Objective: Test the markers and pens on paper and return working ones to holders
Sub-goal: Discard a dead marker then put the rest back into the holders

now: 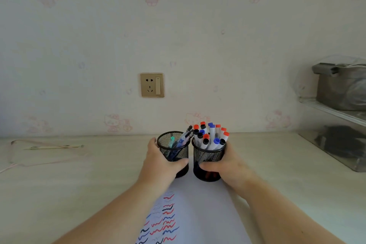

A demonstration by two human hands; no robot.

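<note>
Paper (pixel 200 210) w/ squiggles nearest; L hand (pixel 158 162), R hand (pixel 229 166) each grip upright holders (pixel 174 148), markers (pixel 213 136) caps-up.

Both holders, left (pixel 174 147) and right (pixel 208 159): black wire mesh, matt. Markers (pixel 213 134): smooth plastic barrels, coloured caps. Paper (pixel 198 210): matt white, ink squiggles. Desk (pixel 79 184): pale wood-grain, smooth. Socket plate (pixel 152 85): glossy gold.

Pen holder (pixel 173 145) left of marker holder (pixel 208 159), both on paper (pixel 200 210); socket (pixel 152 85) behind

soft even daylight, warped edges
</note>
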